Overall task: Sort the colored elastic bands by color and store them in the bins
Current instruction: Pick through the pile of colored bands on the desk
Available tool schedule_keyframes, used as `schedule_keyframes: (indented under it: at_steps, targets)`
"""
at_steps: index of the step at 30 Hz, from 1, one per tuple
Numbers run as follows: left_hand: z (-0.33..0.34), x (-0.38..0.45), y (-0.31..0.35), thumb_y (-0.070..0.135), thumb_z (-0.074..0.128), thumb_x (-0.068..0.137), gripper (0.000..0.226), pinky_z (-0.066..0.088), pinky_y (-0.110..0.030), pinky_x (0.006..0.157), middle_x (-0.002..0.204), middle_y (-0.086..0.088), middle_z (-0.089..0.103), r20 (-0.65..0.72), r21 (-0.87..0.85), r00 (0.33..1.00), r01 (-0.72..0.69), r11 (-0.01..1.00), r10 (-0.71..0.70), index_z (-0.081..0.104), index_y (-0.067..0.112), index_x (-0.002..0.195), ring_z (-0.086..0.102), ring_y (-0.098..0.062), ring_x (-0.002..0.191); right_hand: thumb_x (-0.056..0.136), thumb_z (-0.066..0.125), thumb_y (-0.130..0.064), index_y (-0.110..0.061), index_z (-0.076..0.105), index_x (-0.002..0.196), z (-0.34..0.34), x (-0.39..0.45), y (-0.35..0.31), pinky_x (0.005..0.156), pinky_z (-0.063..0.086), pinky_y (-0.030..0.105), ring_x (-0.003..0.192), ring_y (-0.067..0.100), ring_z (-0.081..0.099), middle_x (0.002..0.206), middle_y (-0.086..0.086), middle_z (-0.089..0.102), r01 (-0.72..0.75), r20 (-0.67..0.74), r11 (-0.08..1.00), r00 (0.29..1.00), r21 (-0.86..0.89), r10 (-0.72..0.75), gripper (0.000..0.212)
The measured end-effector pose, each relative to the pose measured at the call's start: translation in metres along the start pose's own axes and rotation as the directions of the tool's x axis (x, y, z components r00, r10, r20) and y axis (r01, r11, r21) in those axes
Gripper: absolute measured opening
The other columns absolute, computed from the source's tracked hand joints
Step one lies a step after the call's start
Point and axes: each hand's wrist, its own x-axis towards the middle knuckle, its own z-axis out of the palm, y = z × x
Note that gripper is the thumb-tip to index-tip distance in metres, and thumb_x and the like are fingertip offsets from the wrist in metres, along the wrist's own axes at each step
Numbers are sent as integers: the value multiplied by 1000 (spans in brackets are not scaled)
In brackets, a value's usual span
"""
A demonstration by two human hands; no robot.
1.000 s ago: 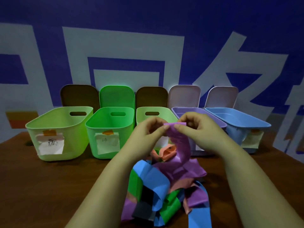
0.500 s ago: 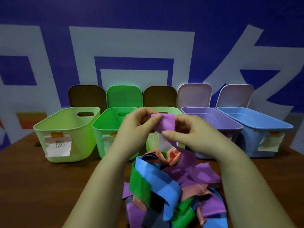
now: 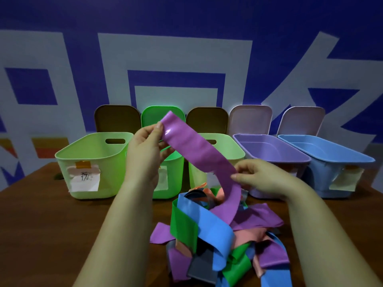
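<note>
A long purple elastic band [image 3: 196, 150] stretches between both hands above the table. My left hand [image 3: 145, 150] pinches its upper end, raised in front of the bright green bin [image 3: 172, 179]. My right hand [image 3: 257, 177] pinches the band lower down, near the purple bin [image 3: 275, 150]. The band's tail runs down into a tangled pile of bands [image 3: 219, 235] in blue, green, purple, orange and grey on the wooden table [image 3: 51, 224]. Five open bins stand in a row behind: light green [image 3: 91, 154], bright green, light green [image 3: 232, 150], purple and blue [image 3: 329, 152].
Each bin has a lid standing upright behind it against the blue and white wall. Paper labels [image 3: 84, 179] are taped to the bin fronts. The pile lies between my forearms, close to the table's near edge.
My hands have drawn apart: the left rose with the purple band's end, the right slid down and right along it. The band is now pulled out long from the pile.
</note>
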Motion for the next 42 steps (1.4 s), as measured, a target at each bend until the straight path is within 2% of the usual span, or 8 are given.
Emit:
schedule_keyframes:
  at_steps: [4, 8, 15, 20, 27, 34, 38, 42]
  targets:
    - [-5, 5, 5, 18, 47, 98, 16, 54, -22, 63, 82, 0, 59, -54, -141, 998, 35, 989, -43, 54, 14, 84, 61, -10, 73, 95, 47, -7, -1, 59, 98, 0, 2, -7, 68, 50, 17, 78, 16, 57, 85, 9, 63, 119, -81, 880, 992, 459, -93, 14]
    - [-6, 8, 7, 17, 47, 98, 13, 55, -22, 59, 88, -3, 61, -82, -257, 993, 56, 965, -80, 55, 14, 89, 63, -12, 77, 96, 46, -17, -9, 62, 85, -2, 3, -12, 59, 46, 17, 61, 8, 55, 68, -2, 63, 219, -268, 784, 961, 580, -69, 21]
    - [-11, 10, 8, 17, 48, 97, 13, 52, -18, 54, 84, -1, 65, -74, -299, 986, 121, 947, -150, 59, 13, 92, 66, -7, 65, 76, 59, -45, -18, 69, 76, -14, -10, -10, 63, 42, 20, 65, 3, 53, 68, -12, 64, 167, -207, 914, 974, 369, -94, 29]
    - [-1, 6, 10, 22, 48, 97, 16, 49, -17, 50, 72, 3, 65, -33, -318, 986, 148, 936, -166, 59, 14, 89, 63, -4, 54, 65, 70, -59, -16, 68, 86, -16, -16, -13, 68, 45, 27, 70, 8, 58, 78, -1, 70, 165, -176, 950, 977, 266, -121, 48]
    - [-10, -4, 21, 17, 48, 97, 13, 54, -22, 62, 85, -3, 61, -58, -159, 990, 115, 981, -125, 57, 12, 90, 62, -11, 74, 57, 72, -49, -13, 68, 94, -14, -27, -15, 82, 52, 39, 83, 21, 68, 93, 9, 74, 84, -9, 955, 996, 284, -85, 51]
    - [-56, -41, 42, 1, 53, 91, 11, 54, -18, 54, 75, -3, 70, -3, 35, 987, 158, 987, -158, 54, 12, 94, 68, -7, 59, 73, 72, -5, -13, 55, 111, -23, -65, -9, 65, 53, 22, 77, 15, 67, 86, 7, 72, -62, 270, 963, 963, 262, -12, 42]
    - [-88, -79, 42, -4, 51, 89, 19, 57, -20, 56, 66, -2, 67, -55, 81, 975, 219, 972, -215, 52, 13, 82, 67, -9, 56, 61, 76, -18, -16, 53, 101, -21, -87, -4, 64, 50, 22, 71, 11, 64, 75, 2, 70, -105, 233, 972, 971, 213, 53, 46]
    - [-112, -118, 30, -8, 46, 90, 22, 55, -17, 52, 56, 3, 67, -17, 217, 956, 289, 932, -293, 59, 7, 80, 63, -6, 49, 72, 77, -15, -15, 55, 87, -7, -112, 9, 59, 37, 22, 60, 8, 46, 63, -2, 53, -82, 179, 990, 982, 113, 60, 26]
